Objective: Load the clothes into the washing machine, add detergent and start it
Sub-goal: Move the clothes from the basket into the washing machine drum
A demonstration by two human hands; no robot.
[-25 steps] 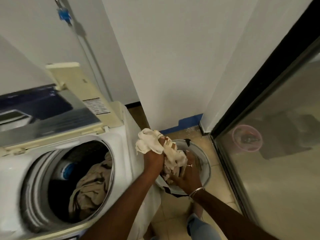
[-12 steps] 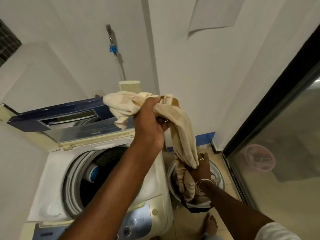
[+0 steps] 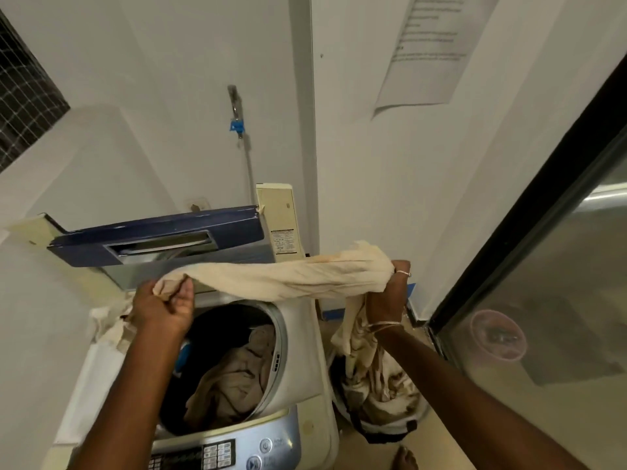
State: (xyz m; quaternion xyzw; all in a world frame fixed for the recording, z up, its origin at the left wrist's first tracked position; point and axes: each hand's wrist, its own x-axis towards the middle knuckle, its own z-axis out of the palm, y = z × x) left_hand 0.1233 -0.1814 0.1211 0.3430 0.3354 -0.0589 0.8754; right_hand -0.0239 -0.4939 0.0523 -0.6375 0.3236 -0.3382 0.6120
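Half a second back the right hand (image 3: 386,293) was low at the bucket (image 3: 390,432) with the cream cloth (image 3: 288,276) hanging in a bunch from the raised left hand (image 3: 163,307); now the right hand has risen and the cloth is drawn out between the two, roughly level, above the open drum of the washing machine (image 3: 298,351); the left hand's fingers are curled tight round one end, the right hand's fingers are closed round the other bunched end, and a loose tail drops from it towards more patterned laundry heaped in the bucket; the cloth looks light, soft and limp, twisted into a rope along its span, so it should sag and fold wherever it is released, and the ends are the sensible places to hold it; beige clothes (image 3: 234,378) already lie inside the drum, directly under the span; the blue lid (image 3: 159,239) stands folded up behind, and the control panel (image 3: 217,449) shows at the near edge; the machine sits in a narrow white-walled corner with a tap and hose (image 3: 237,123) on the wall, a paper notice (image 3: 427,52) above, a glass door (image 3: 543,300) to the right, and a tiled floor (image 3: 431,449) beneath the bucket.
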